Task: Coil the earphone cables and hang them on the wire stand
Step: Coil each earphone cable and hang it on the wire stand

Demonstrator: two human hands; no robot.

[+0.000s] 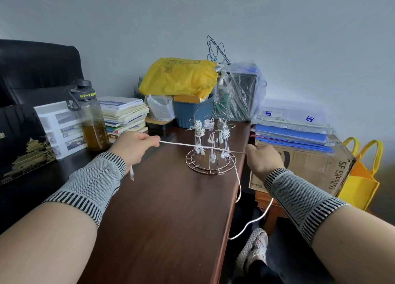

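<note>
A white cable is stretched taut between my two hands, in front of the wire stand. My left hand grips one end of it, and a short tail with a plug hangs below that fist. My right hand pinches the cable near the desk's right edge. From there the rest of the cable droops off the desk toward the floor. Several coiled white earphones hang on the stand's hooks, their earbuds dangling.
A water bottle and a stack of books stand at the left. A yellow bag, a blue bin and plastic bags crowd the back. A cardboard box with blue folders sits right of the desk. My shoe is below.
</note>
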